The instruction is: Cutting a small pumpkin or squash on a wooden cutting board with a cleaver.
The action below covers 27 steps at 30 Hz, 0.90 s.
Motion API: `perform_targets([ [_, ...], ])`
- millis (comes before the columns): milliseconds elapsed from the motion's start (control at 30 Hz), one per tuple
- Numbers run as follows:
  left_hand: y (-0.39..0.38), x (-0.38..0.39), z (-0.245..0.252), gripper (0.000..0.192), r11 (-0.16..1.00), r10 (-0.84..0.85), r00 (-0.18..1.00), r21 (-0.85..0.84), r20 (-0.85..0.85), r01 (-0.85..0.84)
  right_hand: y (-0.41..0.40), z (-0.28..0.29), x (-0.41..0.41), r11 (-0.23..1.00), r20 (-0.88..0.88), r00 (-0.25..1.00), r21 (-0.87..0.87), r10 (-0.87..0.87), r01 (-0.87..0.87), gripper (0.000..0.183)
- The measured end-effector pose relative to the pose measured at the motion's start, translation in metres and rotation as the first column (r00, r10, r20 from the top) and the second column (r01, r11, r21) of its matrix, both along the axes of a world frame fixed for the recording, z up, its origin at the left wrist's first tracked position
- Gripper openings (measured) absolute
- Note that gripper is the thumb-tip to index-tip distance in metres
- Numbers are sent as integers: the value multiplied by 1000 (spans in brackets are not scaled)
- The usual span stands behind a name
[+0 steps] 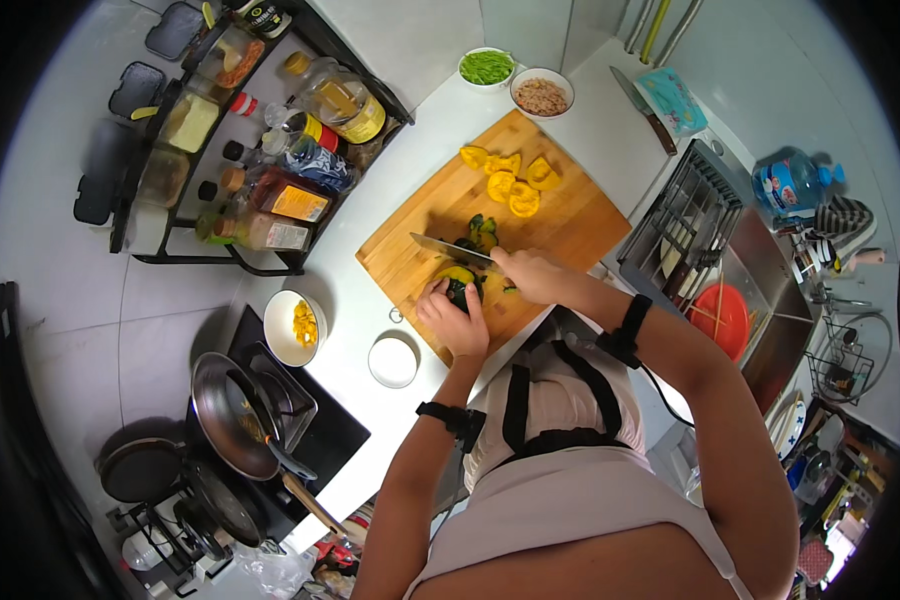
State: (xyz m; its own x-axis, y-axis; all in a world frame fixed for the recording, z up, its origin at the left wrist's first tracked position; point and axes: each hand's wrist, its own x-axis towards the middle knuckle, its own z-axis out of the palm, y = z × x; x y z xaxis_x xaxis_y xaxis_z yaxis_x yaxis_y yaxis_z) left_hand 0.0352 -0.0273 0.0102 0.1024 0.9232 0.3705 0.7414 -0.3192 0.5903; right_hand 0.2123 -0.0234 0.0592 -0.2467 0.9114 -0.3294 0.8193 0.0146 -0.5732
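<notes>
My left hand (454,321) steadies a dark green squash piece (459,285) with yellow flesh on the wooden cutting board (570,199). In my right hand (534,274) is the handle of a kitchen knife (450,249), its blade pointing left across the board just beyond the squash. Green rind trimmings (483,231) lie behind the blade, partly hidden by it. Farther back on the board sit several peeled yellow squash pieces (524,199). My fingers cover part of the squash, and the knife's handle is mostly inside my fist.
Bowls of chopped greens (486,67) and minced food (541,96) stand behind the board. Left are a bowl with yellow bits (300,327), a small white bowl (392,362) and a wok (232,416). A second knife (645,112) lies back right, near the sink (776,300).
</notes>
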Motion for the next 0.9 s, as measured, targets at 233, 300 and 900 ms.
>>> perform_targets([
  [233,-5,-9,25,40,958,-287,942,-56,-173,281,-18,22,0,974,123,991,209,58,-83,18],
  [300,6,-7,27,31,897,-436,873,-24,-219,442,-24,29,0,963,133,988,248,71,-103,16],
  [900,27,-14,-16,21,818,-506,849,228,-148,528,27,31,-18,972,-14,974,68,225,-223,17],
])
